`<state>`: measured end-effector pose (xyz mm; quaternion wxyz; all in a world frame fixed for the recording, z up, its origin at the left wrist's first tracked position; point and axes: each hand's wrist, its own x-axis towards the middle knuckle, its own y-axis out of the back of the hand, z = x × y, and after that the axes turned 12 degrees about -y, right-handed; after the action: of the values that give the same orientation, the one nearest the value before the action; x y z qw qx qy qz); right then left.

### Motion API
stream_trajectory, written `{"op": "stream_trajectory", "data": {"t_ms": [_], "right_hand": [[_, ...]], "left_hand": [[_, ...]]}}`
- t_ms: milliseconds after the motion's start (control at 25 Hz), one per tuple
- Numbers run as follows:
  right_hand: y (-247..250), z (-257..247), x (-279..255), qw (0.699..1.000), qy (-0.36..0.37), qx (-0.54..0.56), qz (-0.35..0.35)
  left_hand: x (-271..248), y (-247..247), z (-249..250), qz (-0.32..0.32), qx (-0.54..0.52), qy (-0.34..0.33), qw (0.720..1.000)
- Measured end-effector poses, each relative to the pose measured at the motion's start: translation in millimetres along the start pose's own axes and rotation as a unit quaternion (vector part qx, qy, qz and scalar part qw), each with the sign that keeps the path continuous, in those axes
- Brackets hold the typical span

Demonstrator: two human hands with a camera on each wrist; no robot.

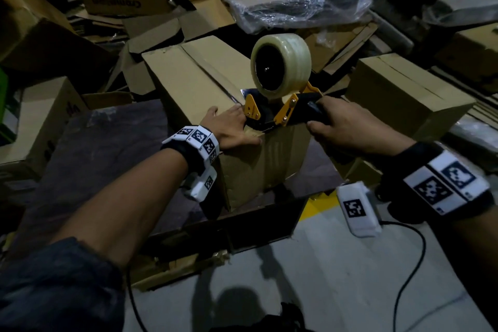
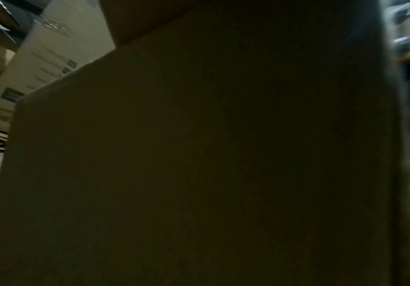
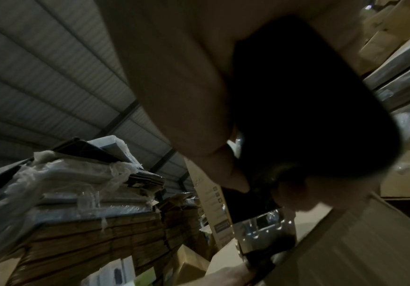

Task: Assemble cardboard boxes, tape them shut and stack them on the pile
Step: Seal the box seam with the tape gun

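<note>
Many cardboard boxes lie stacked and scattered all round, some flattened, some closed; light dim. Largest near item: dark table point(image 1: 107, 148), carrying the long cardboard box point(image 1: 188, 81) at centre, top flaps closed, seam running away from the camera. Second closed box point(image 1: 404, 94) sits to the right, apart from the first. Plastic-wrapped bundle point(image 1: 291, 0) rests on the cartons behind. Grey floor point(image 1: 336, 277) below, with a black cable point(image 1: 409, 272) across it.

Tape dispenser point(image 1: 272, 108), yellow and black, sits on the near end of the box top, at the seam; roll of clear tape point(image 1: 280, 65) stands upright above it.

Left hand point(image 1: 231, 127) lies flat on the box top at the near edge, fingers extended, fingertips just beside the dispenser's front. Right hand point(image 1: 347, 127) is wrapped round the dispenser's black handle; the right wrist view shows thumb and fingers point(image 3: 174, 87) curled about it.

Left wrist view is filled by a dark cardboard face point(image 2: 199, 164).
</note>
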<state>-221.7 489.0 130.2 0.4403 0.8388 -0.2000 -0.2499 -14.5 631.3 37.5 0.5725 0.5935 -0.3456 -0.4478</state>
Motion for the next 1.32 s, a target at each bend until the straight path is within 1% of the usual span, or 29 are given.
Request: {"op": "stream_trajectory", "data": {"t_ms": [80,200,360,480,640,800,880,960,1200,1280,1320], "right_hand": [[4.3,8.7,-9.5,1.0,-0.011,-0.009,0.019],[8.9,24.0,-26.5,1.0,-0.01,-0.006,0.019],[8.3,32.1,-33.9,1.0,0.006,-0.002,0.017],[14.5,42.7,-44.2,1.0,0.014,-0.002,0.011],[14.1,62.4,-56.2,1.0,0.015,0.004,0.002],[13.3,69.7,-52.8,0.999,0.035,-0.001,0.029],[13.0,72.2,-50.1,0.999,0.035,-0.009,0.03],[8.5,74.0,-49.2,0.999,0.034,-0.012,0.022],[-7.0,79.3,-42.5,1.0,0.014,-0.007,0.003],[-10.2,81.6,-42.0,1.0,0.007,0.005,-0.002],[-10.7,81.8,-43.0,1.0,0.005,0.013,-0.003]], "left_hand": [[3.6,-0.2,-5.2,0.02,-0.014,0.003,1.0],[7.6,-1.3,-10.9,0.03,-0.023,0.004,0.999],[9.0,-0.2,-11.6,0.012,-0.017,0.019,1.0],[10.7,2.0,-14.7,-0.008,-0.006,0.044,0.999],[19.0,3.0,-21.0,-0.005,0.008,0.06,0.998],[19.7,3.4,-23.7,0.015,-0.015,0.051,0.998],[19.4,2.4,-24.2,0.04,-0.023,0.046,0.998],[19.9,1.8,-24.8,0.05,-0.021,0.039,0.998],[17.6,2.3,-21.4,0.038,0.023,-0.015,0.999],[15.3,0.0,-17.1,0.03,0.032,-0.014,0.999],[13.8,-1.7,-14.3,0.024,0.032,0.0,0.999]]}}
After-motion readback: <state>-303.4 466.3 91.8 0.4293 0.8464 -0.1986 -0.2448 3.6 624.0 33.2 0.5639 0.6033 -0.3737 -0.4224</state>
